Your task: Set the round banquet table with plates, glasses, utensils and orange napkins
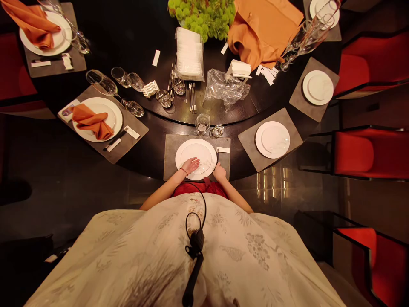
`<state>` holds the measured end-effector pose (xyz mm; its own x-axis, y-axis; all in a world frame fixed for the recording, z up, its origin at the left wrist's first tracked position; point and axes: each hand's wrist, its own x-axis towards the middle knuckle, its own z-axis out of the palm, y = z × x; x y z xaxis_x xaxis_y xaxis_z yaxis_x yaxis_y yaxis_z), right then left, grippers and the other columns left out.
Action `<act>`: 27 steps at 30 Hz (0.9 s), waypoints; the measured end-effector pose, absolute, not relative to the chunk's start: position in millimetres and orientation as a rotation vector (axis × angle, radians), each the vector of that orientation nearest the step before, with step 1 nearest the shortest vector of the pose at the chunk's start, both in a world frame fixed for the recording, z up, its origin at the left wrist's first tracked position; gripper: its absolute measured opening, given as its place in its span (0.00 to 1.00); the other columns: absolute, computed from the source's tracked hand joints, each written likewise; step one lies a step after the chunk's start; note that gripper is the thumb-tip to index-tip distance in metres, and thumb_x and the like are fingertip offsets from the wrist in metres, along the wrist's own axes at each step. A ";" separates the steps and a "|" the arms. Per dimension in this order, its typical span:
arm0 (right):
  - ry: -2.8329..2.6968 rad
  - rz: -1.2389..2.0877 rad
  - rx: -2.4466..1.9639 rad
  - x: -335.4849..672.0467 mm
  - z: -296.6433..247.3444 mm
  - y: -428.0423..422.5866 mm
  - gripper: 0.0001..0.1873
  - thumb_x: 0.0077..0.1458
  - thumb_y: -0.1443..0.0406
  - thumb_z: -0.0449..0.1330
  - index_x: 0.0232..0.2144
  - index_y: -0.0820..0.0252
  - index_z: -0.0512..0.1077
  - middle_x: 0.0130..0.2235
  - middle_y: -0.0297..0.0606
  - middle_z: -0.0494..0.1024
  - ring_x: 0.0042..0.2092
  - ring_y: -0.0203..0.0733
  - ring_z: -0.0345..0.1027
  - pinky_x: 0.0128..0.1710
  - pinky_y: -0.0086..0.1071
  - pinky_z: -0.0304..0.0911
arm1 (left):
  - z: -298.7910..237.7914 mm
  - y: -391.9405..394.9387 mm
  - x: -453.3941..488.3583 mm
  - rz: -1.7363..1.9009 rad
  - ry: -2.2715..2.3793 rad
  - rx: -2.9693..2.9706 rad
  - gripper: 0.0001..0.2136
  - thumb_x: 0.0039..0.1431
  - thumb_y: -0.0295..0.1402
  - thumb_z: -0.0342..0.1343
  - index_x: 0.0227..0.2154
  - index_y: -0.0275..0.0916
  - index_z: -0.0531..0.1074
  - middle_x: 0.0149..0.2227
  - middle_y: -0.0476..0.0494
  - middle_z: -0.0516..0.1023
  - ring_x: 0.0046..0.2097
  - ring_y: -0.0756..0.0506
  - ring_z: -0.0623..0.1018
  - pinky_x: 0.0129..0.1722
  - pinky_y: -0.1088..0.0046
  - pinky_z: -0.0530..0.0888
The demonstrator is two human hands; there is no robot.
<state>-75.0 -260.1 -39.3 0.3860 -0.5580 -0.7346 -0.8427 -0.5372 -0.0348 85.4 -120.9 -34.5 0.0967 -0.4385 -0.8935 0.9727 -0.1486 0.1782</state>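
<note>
My left hand [191,165] lies over the lower left of a white plate [209,150], its fingers stretched out and nothing in them. To the plate's right, my right hand [220,172] is closed at the lower end of dark chopsticks [217,156]. The upper end of the chopsticks lies by a small white rest or paper piece [223,149]. Under the plate is a grey placemat [170,154] at the table's near edge. A stemless-looking glass [203,123] and a smaller glass [217,131] stand just beyond the mat.
Left is a setting with an orange napkin [92,121]; right, another plate [272,140] on a mat. Farther in lie a packet of white towels [190,53], loose chopsticks [192,98], crumpled plastic [226,89] and orange cloths [263,34]. Red chairs [354,151] stand right.
</note>
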 end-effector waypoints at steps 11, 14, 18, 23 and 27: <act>1.183 1.085 -2.265 -73.4 -23.8 -276.0 0.21 0.65 0.65 0.52 0.57 0.70 0.58 0.48 0.60 0.77 0.51 0.51 0.74 0.49 0.40 0.66 | -29.1 -131.6 100.4 -1.233 0.763 1.136 0.03 0.59 0.29 0.55 0.35 0.37 0.71 0.34 0.43 0.79 0.31 0.51 0.79 0.34 0.76 0.75; 1.201 1.092 -2.317 -67.3 -9.4 -303.9 0.20 0.63 0.60 0.56 0.53 0.67 0.64 0.49 0.58 0.76 0.51 0.52 0.74 0.48 0.39 0.67 | -33.5 -140.3 115.9 -1.042 0.643 1.274 0.04 0.58 0.29 0.55 0.35 0.37 0.71 0.33 0.43 0.79 0.30 0.51 0.79 0.34 0.76 0.74; 1.273 0.795 -2.478 -41.7 13.3 -363.4 0.19 0.64 0.57 0.54 0.52 0.63 0.67 0.47 0.54 0.77 0.49 0.52 0.75 0.47 0.40 0.67 | -42.1 -152.0 158.5 -0.794 0.380 1.529 0.05 0.58 0.29 0.53 0.35 0.37 0.72 0.34 0.42 0.79 0.32 0.50 0.78 0.38 0.75 0.74; 1.313 0.499 -2.482 19.6 29.0 -450.6 0.18 0.63 0.58 0.55 0.52 0.59 0.70 0.45 0.49 0.79 0.48 0.49 0.74 0.48 0.38 0.66 | -51.0 -165.9 228.7 -0.601 -0.089 1.903 0.08 0.58 0.29 0.51 0.37 0.37 0.75 0.43 0.36 0.80 0.46 0.42 0.80 0.53 0.61 0.73; 1.367 0.314 -2.449 74.5 35.0 -532.0 0.15 0.63 0.63 0.54 0.48 0.58 0.75 0.46 0.48 0.79 0.48 0.47 0.74 0.48 0.36 0.66 | -57.3 -180.6 274.0 -0.519 -0.531 2.159 0.16 0.56 0.28 0.52 0.47 0.36 0.75 0.57 0.32 0.74 0.62 0.35 0.70 0.64 0.54 0.63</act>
<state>74.5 -532.0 35.0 0.5187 -0.7843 -0.3403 -0.8542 -0.4923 -0.1673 274.0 -180.6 -57.3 0.8253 -0.5354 -0.1795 -0.1916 -0.5645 0.8029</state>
